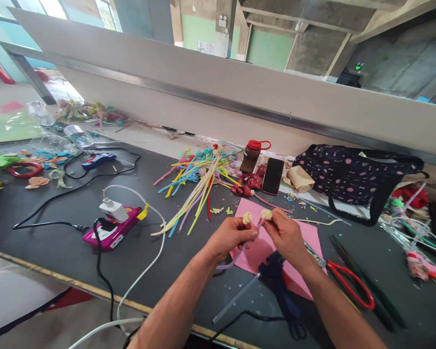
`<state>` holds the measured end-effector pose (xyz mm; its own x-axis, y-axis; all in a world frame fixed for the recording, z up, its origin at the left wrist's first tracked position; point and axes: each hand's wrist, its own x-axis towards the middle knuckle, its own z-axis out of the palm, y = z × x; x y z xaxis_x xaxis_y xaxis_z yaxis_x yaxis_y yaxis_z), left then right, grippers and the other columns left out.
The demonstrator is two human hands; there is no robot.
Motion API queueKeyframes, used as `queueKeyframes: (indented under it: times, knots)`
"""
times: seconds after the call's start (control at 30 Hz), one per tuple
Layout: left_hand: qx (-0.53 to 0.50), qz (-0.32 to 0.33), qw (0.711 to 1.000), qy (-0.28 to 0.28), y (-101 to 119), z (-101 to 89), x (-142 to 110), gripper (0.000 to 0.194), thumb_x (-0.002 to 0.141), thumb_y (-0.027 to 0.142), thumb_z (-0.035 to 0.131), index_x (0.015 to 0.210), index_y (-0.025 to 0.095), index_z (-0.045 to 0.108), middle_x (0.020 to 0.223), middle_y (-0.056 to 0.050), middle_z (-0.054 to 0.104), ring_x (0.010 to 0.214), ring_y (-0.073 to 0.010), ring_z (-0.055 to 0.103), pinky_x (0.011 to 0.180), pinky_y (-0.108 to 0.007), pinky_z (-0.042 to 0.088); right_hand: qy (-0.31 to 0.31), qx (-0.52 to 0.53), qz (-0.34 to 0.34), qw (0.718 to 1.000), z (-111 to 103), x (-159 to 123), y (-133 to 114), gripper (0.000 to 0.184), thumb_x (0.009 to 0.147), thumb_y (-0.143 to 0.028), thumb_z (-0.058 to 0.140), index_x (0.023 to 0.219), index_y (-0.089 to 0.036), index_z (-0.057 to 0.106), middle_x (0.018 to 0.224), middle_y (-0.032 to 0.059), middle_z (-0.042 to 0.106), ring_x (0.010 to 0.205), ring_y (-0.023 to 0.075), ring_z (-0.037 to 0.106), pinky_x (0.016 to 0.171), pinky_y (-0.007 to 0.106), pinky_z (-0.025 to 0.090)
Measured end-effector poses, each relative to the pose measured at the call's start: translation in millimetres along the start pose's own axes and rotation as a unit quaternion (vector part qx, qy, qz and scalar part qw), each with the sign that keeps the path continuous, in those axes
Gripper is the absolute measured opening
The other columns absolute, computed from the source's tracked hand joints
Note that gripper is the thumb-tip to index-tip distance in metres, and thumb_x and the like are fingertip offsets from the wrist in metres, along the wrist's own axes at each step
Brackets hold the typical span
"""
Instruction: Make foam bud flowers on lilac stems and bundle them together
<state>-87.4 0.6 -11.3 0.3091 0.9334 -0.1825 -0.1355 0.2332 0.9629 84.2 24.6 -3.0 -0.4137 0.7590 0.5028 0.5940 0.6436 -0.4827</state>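
Observation:
My left hand (234, 236) is closed in a pinch around a lavender pipe cleaner (228, 265), whose tail curves down below the fingers. A pale yellow fluffy tuft (247, 217) shows at the fingertips of that hand. My right hand (285, 234) is closed too, its fingertips pinching a second pale yellow tuft (266, 214) by the lavender stem. Whether either tuft is joined to the stem I cannot make out. Beneath both hands lies a pink sheet (247, 257). A dark blue glue gun (281, 281) with a clear glue stick (236, 299) rests partly on it.
Red-handled scissors (352, 283) lie at the right. Beyond the hands are a pile of coloured pipe cleaners (199, 182), a phone (273, 176), a bottle (251, 156) and a dark patterned bag (356, 174). A magenta power strip (111, 232) with cables occupies the left.

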Motion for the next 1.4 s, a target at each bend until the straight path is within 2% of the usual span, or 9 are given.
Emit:
queueKeyframes:
  times: [0.13, 0.27, 0.33, 0.47, 0.67, 0.8, 0.97, 1.13, 1.4]
  knots:
    - [-0.014, 0.015, 1.0, -0.002, -1.0, 0.5, 0.6, 0.018, 0.064, 0.029, 0.066, 0.06, 0.013, 0.058, 0.046, 0.004, 0.051, 0.04, -0.006, 0.044, 0.038, -0.018, 0.027, -0.03, 0.092, 0.073, 0.993, -2.3, 2.6, -1.6, 0.017, 0.084, -0.025, 0.049, 0.069, -0.018, 0.052, 0.067, -0.0015, 0.047, 0.062, 0.0119, 0.045, 0.057, 0.024, 0.034]
    - [-0.03, 0.015, 0.999, -0.009, -2.1, 0.9, 1.0, 0.018, 0.064, 0.029, 0.066, 0.061, 0.013, 0.058, 0.048, 0.004, 0.052, 0.041, -0.0058, 0.044, 0.04, -0.018, 0.027, -0.168, 0.205, 0.134, 0.955, -9.0, 5.0, 1.3, 0.013, 0.08, -0.027, 0.054, 0.076, -0.018, 0.06, 0.066, -0.0021, 0.054, 0.06, 0.011, 0.048, 0.054, 0.022, 0.036]
    - [-0.026, 0.01, 1.0, -0.007, -2.3, 1.1, 1.2, 0.019, 0.065, 0.03, 0.066, 0.061, 0.014, 0.058, 0.049, 0.004, 0.052, 0.041, -0.0059, 0.044, 0.04, -0.019, 0.027, -0.191, 0.189, 0.128, 0.955, -13.8, 6.2, 2.0, 0.012, 0.079, -0.027, 0.055, 0.079, -0.018, 0.064, 0.069, -0.0019, 0.057, 0.062, 0.0114, 0.05, 0.056, 0.022, 0.036]
    - [-0.024, 0.013, 1.0, -0.001, -3.7, 1.7, 2.5, 0.022, 0.064, 0.032, 0.068, 0.061, 0.014, 0.056, 0.05, 0.004, 0.052, 0.041, -0.0062, 0.043, 0.041, -0.019, 0.027, -0.178, 0.112, 0.086, 0.974, -22.4, 9.0, 1.2, 0.012, 0.078, -0.027, 0.057, 0.079, -0.021, 0.067, 0.072, -0.0012, 0.06, 0.066, 0.0129, 0.053, 0.06, 0.023, 0.037]
    - [-0.027, 0.017, 0.999, 0.016, -4.4, 2.8, 3.2, 0.022, 0.064, 0.032, 0.068, 0.063, 0.014, 0.055, 0.052, 0.004, 0.05, 0.042, -0.0055, 0.042, 0.041, -0.019, 0.025, -0.144, 0.235, 0.115, 0.954, -18.9, 9.5, 3.1, 0.014, 0.077, -0.024, 0.058, 0.073, -0.018, 0.07, 0.072, 0.0015, 0.062, 0.066, 0.0129, 0.054, 0.06, 0.024, 0.039]
    - [-0.017, 0.021, 1.0, 0.012, -3.5, 2.9, 2.1, 0.021, 0.064, 0.032, 0.067, 0.062, 0.014, 0.056, 0.05, 0.004, 0.05, 0.043, -0.0061, 0.043, 0.043, -0.02, 0.028, -0.074, 0.336, 0.196, 0.918, -4.0, 6.3, 5.0, 0.01, 0.071, -0.027, 0.065, 0.071, -0.018, 0.071, 0.065, -0.0007, 0.058, 0.057, 0.0105, 0.048, 0.053, 0.023, 0.035]
    - [-0.017, 0.017, 1.0, 0.005, -4.4, 2.4, 2.4, 0.019, 0.065, 0.029, 0.066, 0.063, 0.014, 0.057, 0.05, 0.004, 0.051, 0.041, -0.006, 0.042, 0.042, -0.02, 0.027, -0.093, 0.458, 0.287, 0.836, 9.9, 3.4, 6.6, 0.014, 0.066, -0.029, 0.068, 0.067, -0.016, 0.068, 0.048, -0.0054, 0.046, 0.041, 0.0046, 0.025, 0.041, 0.022, 0.015]
    - [-0.029, 0.018, 0.999, 0.025, -4.5, 5.4, 2.0, 0.018, 0.064, 0.028, 0.067, 0.065, 0.013, 0.057, 0.051, 0.004, 0.05, 0.042, -0.0059, 0.042, 0.042, -0.019, 0.027, -0.052, 0.478, 0.274, 0.833, 13.6, 2.1, 4.4, 0.012, 0.066, -0.028, 0.068, 0.067, -0.016, 0.065, 0.049, -0.0053, 0.046, 0.042, 0.0055, 0.027, 0.041, 0.022, 0.016]
    - [-0.052, 0.09, 0.991, 0.08, -2.8, 13.2, 1.0, 0.022, 0.06, 0.029, 0.072, 0.068, 0.012, 0.062, 0.058, 0.003, 0.053, 0.051, -0.007, 0.044, 0.05, -0.02, 0.034, 0.007, 0.495, 0.291, 0.819, 22.1, 0.6, 0.7, 0.017, 0.064, -0.031, 0.069, 0.07, -0.016, 0.065, 0.05, -0.0054, 0.045, 0.041, 0.005, 0.026, 0.04, 0.022, 0.014]
